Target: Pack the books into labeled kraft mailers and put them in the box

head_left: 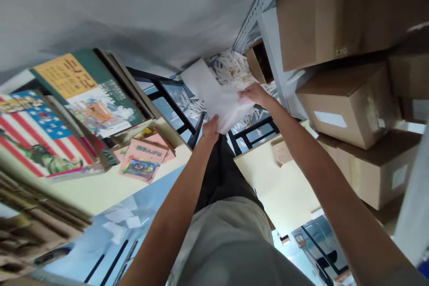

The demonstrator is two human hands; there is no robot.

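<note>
A large white sheet of paper, partly creased, is stretched between my two hands low in the corner by the wall. My left hand pinches its near edge. Farther right, my right hand grips the sheet's right side with fingers closed. Just beyond and beneath the paper lies a heap of white paper strips spread over the floor. Whether the sheet is a single layer or several, I cannot tell.
On the left, a pale tabletop carries upright books and pink booklets. Black metal frames flank my legs. At right, a grey metal shelf holds several cardboard boxes. Another pale tabletop stands right of me.
</note>
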